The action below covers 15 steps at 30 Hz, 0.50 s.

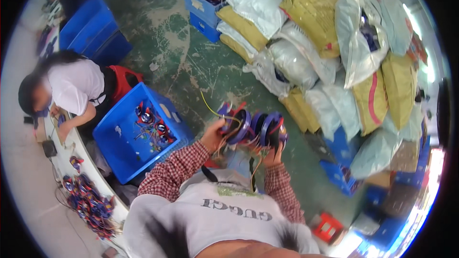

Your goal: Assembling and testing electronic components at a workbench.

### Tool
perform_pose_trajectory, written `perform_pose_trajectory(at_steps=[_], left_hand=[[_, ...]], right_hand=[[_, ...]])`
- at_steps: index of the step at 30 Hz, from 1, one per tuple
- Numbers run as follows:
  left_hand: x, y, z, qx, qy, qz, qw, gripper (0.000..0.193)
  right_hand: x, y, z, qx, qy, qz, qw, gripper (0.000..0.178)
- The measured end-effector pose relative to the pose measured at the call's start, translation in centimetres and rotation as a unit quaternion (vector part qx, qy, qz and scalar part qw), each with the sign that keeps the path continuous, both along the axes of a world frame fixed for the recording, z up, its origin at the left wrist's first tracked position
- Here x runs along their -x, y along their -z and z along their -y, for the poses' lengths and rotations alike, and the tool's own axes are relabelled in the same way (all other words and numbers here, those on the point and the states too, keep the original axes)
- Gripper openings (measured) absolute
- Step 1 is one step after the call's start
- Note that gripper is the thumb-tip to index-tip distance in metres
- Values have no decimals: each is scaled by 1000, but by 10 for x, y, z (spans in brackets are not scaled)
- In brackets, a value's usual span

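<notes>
Between my two hands, in front of my body, is a row of round purple plastic parts with trailing wires (pixel 245 125). My left hand (pixel 213 136) is closed around the left end of the row. My right hand (pixel 274 155) grips it from below at the right end. Red and black pieces show among the purple rings, and a thin yellow wire (pixel 205 99) sticks out past my left hand. Most of my fingertips are hidden behind the parts.
A blue crate (pixel 122 136) holding similar wired parts stands at my left. Beyond it, a co-worker (pixel 76 83) sits at a white bench (pixel 71 160) bearing a heap of wired parts (pixel 88 200). Stuffed sacks (pixel 311 14) pile up at right; a red stool (pixel 327 228) stands lower right.
</notes>
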<state>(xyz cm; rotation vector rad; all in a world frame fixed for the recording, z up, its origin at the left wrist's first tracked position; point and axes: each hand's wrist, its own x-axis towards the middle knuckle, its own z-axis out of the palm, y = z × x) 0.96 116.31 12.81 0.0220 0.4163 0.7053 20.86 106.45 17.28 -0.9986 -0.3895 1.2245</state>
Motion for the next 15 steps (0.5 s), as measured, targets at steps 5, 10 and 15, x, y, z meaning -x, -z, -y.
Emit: perform_pose_trajectory(at_steps=[5,10,15], left_hand=[[-23,-14,-3,41,15,-12,999,42],[-9,-20,-18,59,-45,-75,994,39],[35,-27,-62,66,-154,-99,981,40]], right_hand=[[-29,-27,-18,75,-36,-109,991,45],[-18,-15,-65,98,-121,-75,985,46],[10,22,-149,68,-237,-40,968,46]])
